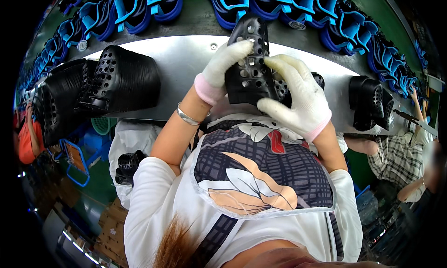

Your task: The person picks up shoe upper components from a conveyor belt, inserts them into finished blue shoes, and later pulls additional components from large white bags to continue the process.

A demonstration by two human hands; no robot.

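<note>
A shiny black perforated clog [251, 74] stands lengthwise in front of my chest, over the metal table. My left hand [226, 65], in a white knit glove with a pink cuff, is closed on its left side, thumb over the holes. On its right side, my gloved right hand [300, 93] grips with bent fingers, the fingertips near the upper part and the thumb low down. Another holed black part [282, 90] shows between the clog and my right palm; whether it belongs to the same clog I cannot tell.
Stacked black perforated pieces [123, 79] lie to the left, and smaller ones [368, 102] to the right on the metal table [186, 46]. Rows of blue-and-black shoes [163, 4] line the far side. A person in a checked garment [400, 151] sits at right, another in orange [29, 140] at left.
</note>
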